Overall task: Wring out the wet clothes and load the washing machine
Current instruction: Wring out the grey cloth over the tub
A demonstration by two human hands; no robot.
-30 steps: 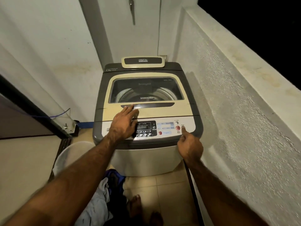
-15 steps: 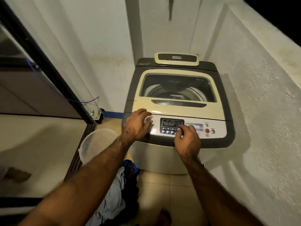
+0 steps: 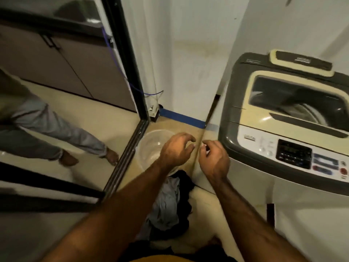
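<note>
Both hands were in mid-air over the floor, left of the washing machine [image 3: 243, 118], whose lid was down. Left hand [image 3: 176, 149]: fingers loosely curled, nothing in them. Right hand [image 3: 214, 157]: fingers bent in toward the palm; could not tell whether they pinched anything. A thin stick [image 3: 211, 114] leaned between the two hands. Wet clothes [image 3: 168, 203] lay heaped on the floor beneath the wrists, untouched, just beside a clear tub [image 3: 149, 148].
</note>
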